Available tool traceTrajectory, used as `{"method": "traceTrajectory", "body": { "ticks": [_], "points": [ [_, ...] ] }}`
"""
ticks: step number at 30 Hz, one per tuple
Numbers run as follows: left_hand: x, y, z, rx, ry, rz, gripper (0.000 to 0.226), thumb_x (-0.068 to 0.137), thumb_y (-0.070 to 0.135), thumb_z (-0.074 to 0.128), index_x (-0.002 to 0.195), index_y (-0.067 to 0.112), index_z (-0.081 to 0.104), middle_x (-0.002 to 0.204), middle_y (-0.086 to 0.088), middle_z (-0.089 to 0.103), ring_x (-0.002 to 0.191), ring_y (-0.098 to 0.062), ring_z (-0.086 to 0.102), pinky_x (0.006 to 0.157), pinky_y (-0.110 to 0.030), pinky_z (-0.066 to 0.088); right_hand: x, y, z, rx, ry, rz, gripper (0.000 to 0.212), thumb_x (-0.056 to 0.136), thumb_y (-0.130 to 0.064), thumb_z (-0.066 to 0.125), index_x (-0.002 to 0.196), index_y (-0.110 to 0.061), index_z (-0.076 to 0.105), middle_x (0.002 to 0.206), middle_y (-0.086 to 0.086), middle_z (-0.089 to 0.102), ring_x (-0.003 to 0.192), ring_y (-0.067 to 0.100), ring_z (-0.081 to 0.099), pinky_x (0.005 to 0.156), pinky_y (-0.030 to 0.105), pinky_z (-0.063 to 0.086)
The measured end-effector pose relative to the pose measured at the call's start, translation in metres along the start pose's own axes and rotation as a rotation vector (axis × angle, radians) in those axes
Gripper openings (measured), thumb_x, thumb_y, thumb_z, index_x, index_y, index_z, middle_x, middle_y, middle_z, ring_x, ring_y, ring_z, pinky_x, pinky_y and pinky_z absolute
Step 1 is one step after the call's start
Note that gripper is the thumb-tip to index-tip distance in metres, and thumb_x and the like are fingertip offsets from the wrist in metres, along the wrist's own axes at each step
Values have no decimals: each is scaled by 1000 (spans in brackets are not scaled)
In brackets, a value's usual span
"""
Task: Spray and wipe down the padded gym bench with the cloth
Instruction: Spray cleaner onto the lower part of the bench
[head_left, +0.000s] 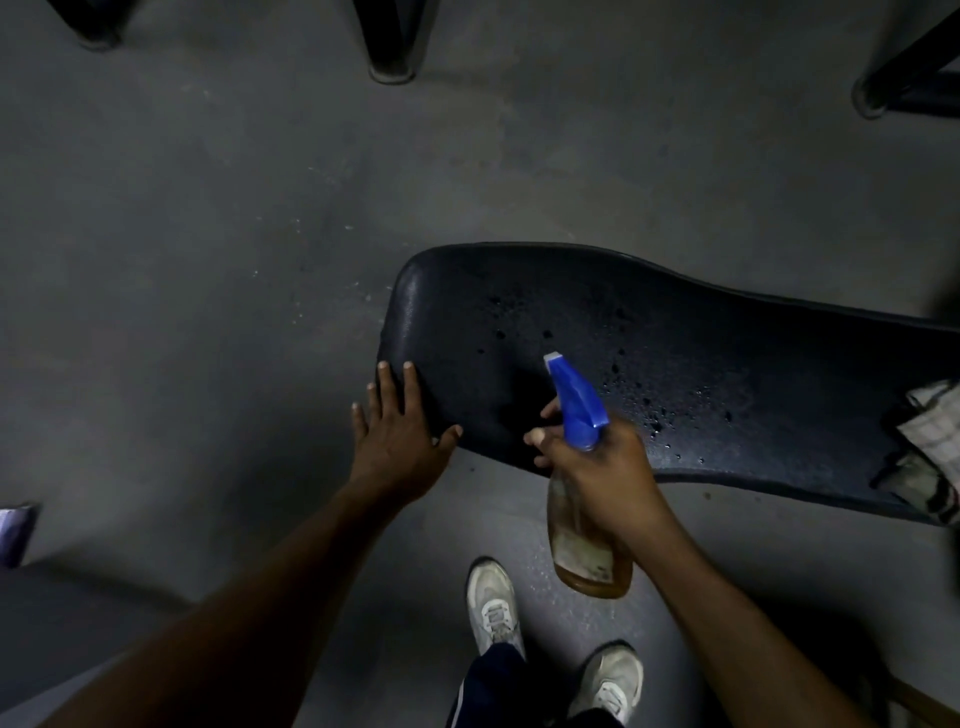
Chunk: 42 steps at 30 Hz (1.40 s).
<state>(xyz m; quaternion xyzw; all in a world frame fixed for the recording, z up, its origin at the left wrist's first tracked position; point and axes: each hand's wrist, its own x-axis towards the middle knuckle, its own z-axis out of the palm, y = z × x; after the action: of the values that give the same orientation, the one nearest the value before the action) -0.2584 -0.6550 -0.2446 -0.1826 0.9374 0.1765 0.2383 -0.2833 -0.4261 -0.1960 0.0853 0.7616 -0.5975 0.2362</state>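
Note:
The black padded gym bench (675, 332) runs from the centre to the right edge, its surface dotted with wet droplets. My right hand (602, 467) grips a spray bottle (579, 405) with a blue trigger head and amber liquid, nozzle aimed over the pad's near-left part. My left hand (397, 421) rests flat with fingers spread on the bench's left end, holding nothing. A checked cloth (930, 447) lies bunched on the bench at the far right, partly cut off by the frame.
Grey concrete floor (208, 234) surrounds the bench, with specks of spray left of the pad. Black equipment legs (392, 57) stand at the top, another frame foot (878, 98) at top right. My white shoes (493, 603) are below the bench.

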Motion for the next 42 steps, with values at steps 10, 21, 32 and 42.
{"method": "traceTrajectory", "body": {
  "ticks": [10, 21, 32, 42],
  "points": [
    [-5, -11, -5, -110, 8, -5, 102, 93, 55, 52, 155, 13, -16, 164, -10, -19, 153, -26, -6, 123, -47, 0, -15, 15, 23, -165, -136, -21, 32, 72, -51, 73, 93, -29, 66, 83, 0, 73, 80, 25, 72, 82, 54, 58],
    [-22, -4, -1, -74, 24, -29, 107, 88, 46, 61, 156, 11, -14, 165, -10, -17, 153, -24, -8, 124, -43, -1, -62, 41, -3, -216, -198, 43, 21, 86, -35, 79, 103, -32, 68, 91, -13, 76, 84, 9, 73, 86, 47, 59],
    [-30, 38, 14, 0, 97, 115, 105, 86, 50, 57, 156, 8, -9, 165, -9, -15, 153, -25, -8, 124, -44, 0, -83, 56, -52, -173, -13, 43, 20, 81, -41, 78, 95, -32, 66, 83, -1, 74, 78, 21, 71, 82, 53, 58],
    [-21, 110, 22, 104, 71, 321, 107, 85, 50, 59, 156, 10, -11, 165, -8, -15, 153, -23, -8, 124, -42, -2, -88, 47, -108, -1, 160, -24, 33, 87, -12, 82, 100, -39, 67, 84, 0, 77, 83, 19, 73, 89, 48, 55]
  ]
}}
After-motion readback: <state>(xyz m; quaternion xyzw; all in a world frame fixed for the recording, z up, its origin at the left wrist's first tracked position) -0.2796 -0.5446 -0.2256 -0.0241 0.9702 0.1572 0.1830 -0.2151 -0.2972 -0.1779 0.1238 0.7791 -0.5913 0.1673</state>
